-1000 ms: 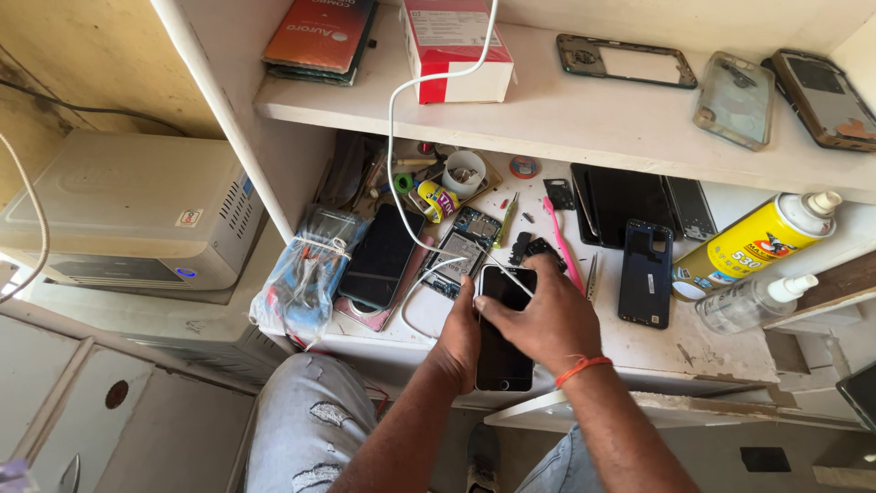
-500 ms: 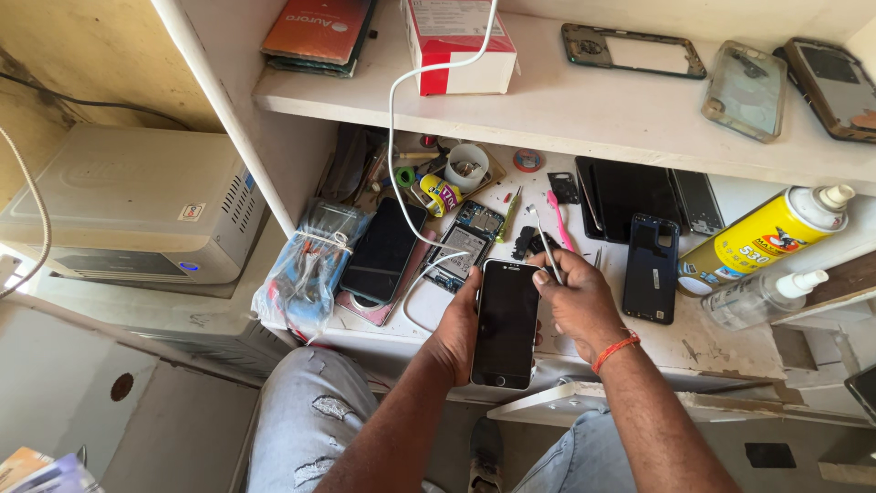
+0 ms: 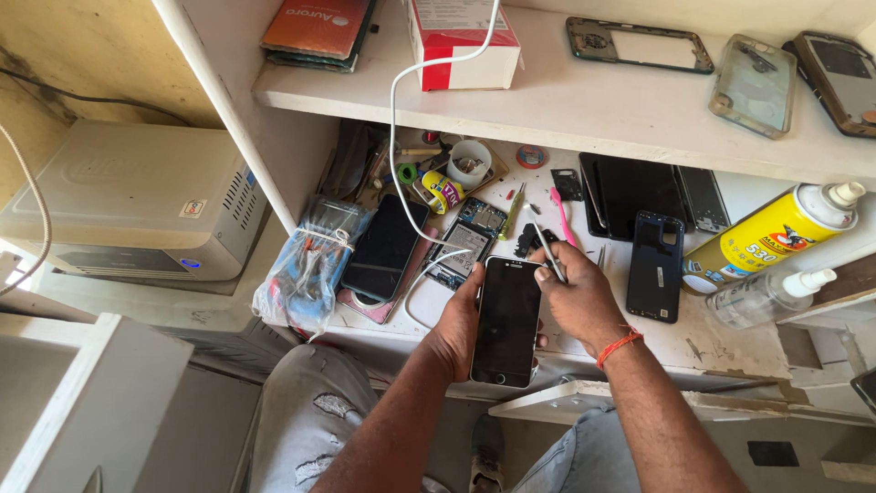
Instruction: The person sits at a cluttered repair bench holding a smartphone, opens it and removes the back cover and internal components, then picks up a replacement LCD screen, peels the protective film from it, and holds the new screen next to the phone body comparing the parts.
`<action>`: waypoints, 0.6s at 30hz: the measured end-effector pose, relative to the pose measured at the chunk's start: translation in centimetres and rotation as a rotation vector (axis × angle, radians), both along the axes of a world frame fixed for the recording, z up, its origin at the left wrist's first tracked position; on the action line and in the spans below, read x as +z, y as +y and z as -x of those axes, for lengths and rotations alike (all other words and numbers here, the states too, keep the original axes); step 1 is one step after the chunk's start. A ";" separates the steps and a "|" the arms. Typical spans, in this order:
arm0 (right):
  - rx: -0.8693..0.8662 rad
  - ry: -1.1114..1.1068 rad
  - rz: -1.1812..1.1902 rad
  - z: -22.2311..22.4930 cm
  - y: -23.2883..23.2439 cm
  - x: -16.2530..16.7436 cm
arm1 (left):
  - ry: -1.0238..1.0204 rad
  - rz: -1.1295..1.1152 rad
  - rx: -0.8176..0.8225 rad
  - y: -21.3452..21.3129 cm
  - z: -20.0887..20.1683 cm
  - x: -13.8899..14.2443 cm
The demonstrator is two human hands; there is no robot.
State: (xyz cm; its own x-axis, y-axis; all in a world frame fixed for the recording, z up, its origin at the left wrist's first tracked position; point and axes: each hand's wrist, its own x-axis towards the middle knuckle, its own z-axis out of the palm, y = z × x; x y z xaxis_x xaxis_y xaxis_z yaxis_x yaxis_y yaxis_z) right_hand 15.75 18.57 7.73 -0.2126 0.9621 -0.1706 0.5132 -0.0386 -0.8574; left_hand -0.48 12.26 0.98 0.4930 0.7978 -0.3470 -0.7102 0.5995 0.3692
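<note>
Sitting before the cluttered white surface (image 3: 730, 342), the person works at its front edge, and the step in hand looks like opening or probing a handset. Largest nearby is the grey power unit (image 3: 128, 205) off the surface's left end; above, the shelf (image 3: 584, 100) carries a red and white box (image 3: 461, 41), an orange booklet (image 3: 319, 26), a bare phone frame (image 3: 639, 46) and a clear case (image 3: 756, 84). At the right edge lie a yellow spray can (image 3: 771, 239) and a clear bottle (image 3: 768, 297); near the left edge sits a bag of blue parts (image 3: 310, 265). The black phone (image 3: 506, 319) is held upright over the front edge, the left hand (image 3: 461, 324) clasped round its left side. The right hand (image 3: 579, 306) touches its top right corner, its grip clenched on a thin metal tool (image 3: 547, 256). Judging by this, the next move calls for a steady tip at the phone's edge. A white cable (image 3: 394, 146) hangs close, and a dark blue back cover (image 3: 655, 278) and open circuit board (image 3: 470, 239) crowd the space just behind.
</note>
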 end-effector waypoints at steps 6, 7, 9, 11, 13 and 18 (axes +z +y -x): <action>0.098 -0.209 -0.279 0.3 0.0 1.3 | -0.038 -0.007 -0.006 -0.1 0.3 -0.4; 0.114 -0.223 -0.333 0.5 0.0 1.4 | -0.039 -0.007 -0.011 0.0 0.3 -0.5; 0.170 -0.190 -0.427 1.0 -0.1 1.6 | -0.038 -0.004 -0.020 0.0 0.2 -0.6; 0.206 -0.176 -0.480 1.6 -0.5 1.7 | -0.033 -0.005 -0.018 0.0 0.2 -0.7; 0.224 -0.184 -0.499 2.3 -0.5 1.9 | -0.020 -0.016 -0.017 0.0 0.1 -0.6; 0.251 -0.182 -0.545 2.9 -0.6 2.3 | 0.049 -0.008 0.001 -0.3 0.0 0.2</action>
